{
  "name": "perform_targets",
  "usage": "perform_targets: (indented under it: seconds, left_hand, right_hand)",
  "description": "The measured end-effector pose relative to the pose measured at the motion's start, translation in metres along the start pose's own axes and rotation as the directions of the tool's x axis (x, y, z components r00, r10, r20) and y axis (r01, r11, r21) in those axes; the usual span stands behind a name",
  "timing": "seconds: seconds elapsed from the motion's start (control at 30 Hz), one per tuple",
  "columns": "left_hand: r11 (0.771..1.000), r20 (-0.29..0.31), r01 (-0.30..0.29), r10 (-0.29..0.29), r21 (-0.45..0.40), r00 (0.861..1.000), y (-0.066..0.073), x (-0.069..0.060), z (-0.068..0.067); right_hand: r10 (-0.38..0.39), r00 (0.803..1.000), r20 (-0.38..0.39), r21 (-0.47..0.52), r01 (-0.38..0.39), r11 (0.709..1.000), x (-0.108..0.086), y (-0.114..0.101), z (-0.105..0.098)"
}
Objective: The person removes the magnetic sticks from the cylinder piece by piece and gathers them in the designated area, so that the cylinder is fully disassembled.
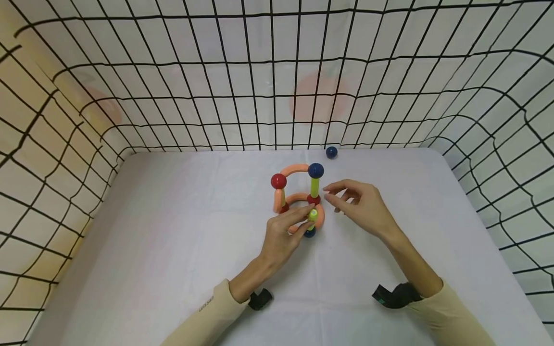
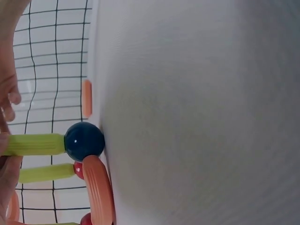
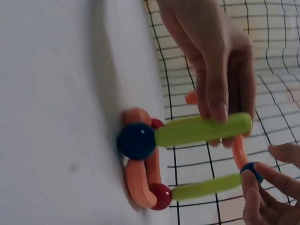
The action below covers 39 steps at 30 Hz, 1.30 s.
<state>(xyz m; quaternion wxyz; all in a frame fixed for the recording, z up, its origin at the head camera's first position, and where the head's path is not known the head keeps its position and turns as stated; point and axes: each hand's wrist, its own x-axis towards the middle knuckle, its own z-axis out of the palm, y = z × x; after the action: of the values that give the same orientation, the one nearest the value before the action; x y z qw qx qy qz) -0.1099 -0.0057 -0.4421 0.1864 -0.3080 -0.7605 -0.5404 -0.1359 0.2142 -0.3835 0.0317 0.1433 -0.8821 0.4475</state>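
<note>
My left hand (image 1: 283, 233) pinches the upper part of a yellow-green toy building stick (image 3: 204, 130). That stick stands upright on a dark blue ball (image 3: 137, 141) at the near side of a ball-and-stick structure. Curved orange sticks (image 1: 295, 168) join its balls at the base and top. A second yellow-green stick (image 1: 315, 187) rises from a red ball (image 3: 161, 196) to a blue ball (image 1: 316, 170). Another red ball (image 1: 279, 181) sits at the upper left. Just right of the structure, my right hand (image 1: 363, 206) holds nothing, its fingers loosely bent.
A loose blue ball (image 1: 331, 152) lies behind the structure, near the table's back edge. Black wire mesh (image 1: 271, 62) stands around the back and sides of the white-covered table (image 1: 173, 240). Black straps (image 1: 396, 295) show by both wrists.
</note>
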Motion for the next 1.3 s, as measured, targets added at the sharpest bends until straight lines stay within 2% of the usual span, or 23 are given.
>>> perform_targets:
  seconds: [0.13, 0.23, 0.57, 0.77, 0.93, 1.13, 1.3]
  left_hand:
    - [0.999, 0.017, 0.001, -0.001, 0.034, 1.0, 0.001, 0.0, 0.0]
    - [0.998, 0.027, 0.004, -0.005, 0.063, 1.0, 0.001, 0.0, 0.0]
    - [0.993, 0.041, 0.021, -0.026, 0.117, 0.999, 0.002, 0.0, -0.001]
    - [0.993, 0.09, 0.039, -0.05, 0.114, 0.995, 0.0, 0.0, -0.002]
    - [0.993, 0.165, 0.076, -0.091, 0.092, 0.982, -0.002, 0.001, -0.003]
    - [0.976, 0.243, 0.091, -0.138, 0.198, 0.96, -0.004, 0.002, -0.006]
    - [0.945, 0.298, 0.127, -0.22, 0.301, 0.929, -0.005, 0.001, -0.007]
  right_hand:
    - [-0.15, 0.988, 0.029, 0.023, 0.15, 0.988, -0.014, -0.005, 0.01]
    - [-0.222, 0.974, 0.032, 0.04, 0.221, 0.974, -0.02, -0.004, 0.018]
    - [-0.27, 0.962, -0.04, 0.036, 0.271, 0.962, -0.025, -0.005, 0.03]
    - [-0.308, 0.95, -0.051, -0.032, 0.306, 0.951, -0.028, -0.006, 0.029]
    - [-0.301, 0.954, 0.006, -0.084, 0.3, 0.95, -0.032, -0.008, 0.023]
    - [-0.305, 0.951, 0.055, -0.105, 0.309, 0.945, -0.033, -0.008, 0.017]
    - [-0.303, 0.948, 0.094, -0.129, 0.313, 0.941, -0.033, -0.008, 0.014]
